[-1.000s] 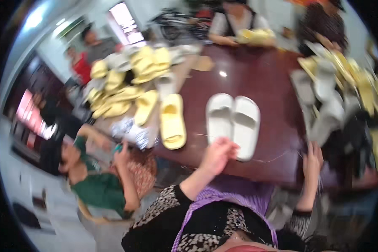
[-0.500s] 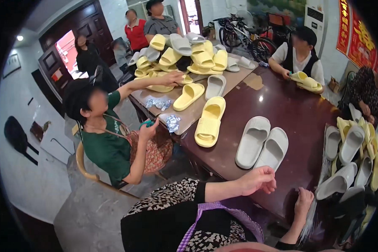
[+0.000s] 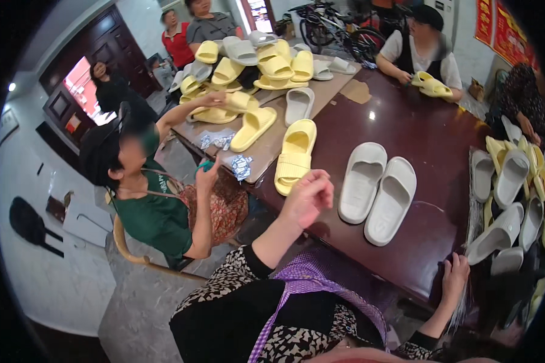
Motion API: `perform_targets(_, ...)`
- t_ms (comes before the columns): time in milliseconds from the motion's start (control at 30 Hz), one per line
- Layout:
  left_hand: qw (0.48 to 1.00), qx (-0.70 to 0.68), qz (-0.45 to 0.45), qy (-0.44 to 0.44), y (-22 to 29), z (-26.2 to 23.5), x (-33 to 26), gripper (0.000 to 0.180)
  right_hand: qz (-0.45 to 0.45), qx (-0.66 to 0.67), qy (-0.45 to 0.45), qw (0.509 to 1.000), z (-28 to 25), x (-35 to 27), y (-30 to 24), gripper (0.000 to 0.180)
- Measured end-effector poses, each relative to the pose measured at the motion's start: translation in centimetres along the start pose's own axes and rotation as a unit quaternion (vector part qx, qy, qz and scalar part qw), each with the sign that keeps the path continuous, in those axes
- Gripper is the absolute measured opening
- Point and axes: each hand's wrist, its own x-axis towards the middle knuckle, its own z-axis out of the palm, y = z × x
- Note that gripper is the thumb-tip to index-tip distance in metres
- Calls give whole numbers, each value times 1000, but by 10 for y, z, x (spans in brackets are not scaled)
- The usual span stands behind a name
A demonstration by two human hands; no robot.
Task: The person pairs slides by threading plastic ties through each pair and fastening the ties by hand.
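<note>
My left hand [image 3: 309,196] hangs above the table's near edge with loosely bent fingers and nothing visible in them. Just beyond it lies a yellow slide slipper [image 3: 295,154], partly hidden by the hand. To its right two grey slippers, a left one [image 3: 362,181] and a right one [image 3: 391,202], lie side by side with toes away from me. At the table's right edge my right hand [image 3: 455,279] has its fingers bent and apart, touching or close beside a bundle of thin clear strands [image 3: 466,296]. I see nothing held there.
A heap of yellow and grey slippers [image 3: 242,66] covers cardboard [image 3: 336,81] at the far left. More slippers [image 3: 508,181] are piled at right. A seated co-worker in green [image 3: 154,212] works at left; another [image 3: 427,54] sits across the table [image 3: 430,133] holding yellow slippers.
My left hand has moved left and away from me, from beside the grey slippers to near the yellow one. The view has shifted slightly. My right hand stays at the table edge, its fingers less curled.
</note>
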Motion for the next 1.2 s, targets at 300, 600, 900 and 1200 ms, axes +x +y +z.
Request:
perform_targets(300,998,-36,-56,-22,6,0,-9,8,-50,-80,15,995,-13,-18,-16,40)
perform_targets(600,994,-28,-88,-57,12,22,-15,8,-39,8,44,998,-36,-23,-28,33)
perform_targets(900,927,309,-32,-212,-29,78,-20,11,-346,214,174,897,-125,25,-184,33)
perform_targets(1200,823,468,86,-308,-36,90,-46,12,-347,255,147,890,-115,29,-195,22)
